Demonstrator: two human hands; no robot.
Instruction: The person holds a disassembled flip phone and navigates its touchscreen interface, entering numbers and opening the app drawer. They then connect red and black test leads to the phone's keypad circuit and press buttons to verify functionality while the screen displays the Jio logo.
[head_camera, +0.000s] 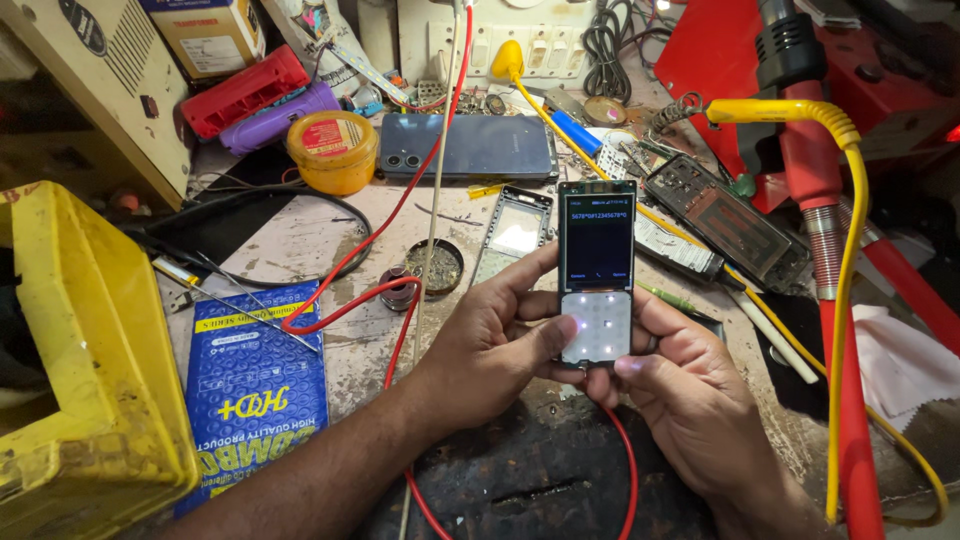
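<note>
Dark mat (520, 480) at the near edge of the bench; both forearms cross it. Left hand (490, 345) and right hand (680, 385) together hold a small bare phone (596, 270) upright above the mat, near the middle of the bench. Phone screen is lit, dark with a row of characters at the top; the keypad area below glows white.

Left hand: fingers curled around the phone's left edge and back, index finger stretched up along the left side of the screen. Left thumb (550, 335) lies flat across the glowing keypad, tip touching it.

Right hand: fingers curled under and behind the phone's lower right edge, close together, cradling it. Right thumb tip rests at the bottom corner of the keypad.

Red wire (400, 300) loops across the bench left of the left hand and runs under the wrists. Blue packet (255, 390) lies flat toward the near left, beside a yellow bin (70, 340) at the left edge. Orange tub (332, 150) and a dark smartphone (468, 146) lie face down toward the far edge. Yellow cable (850, 300) hangs down at the right side.
</note>
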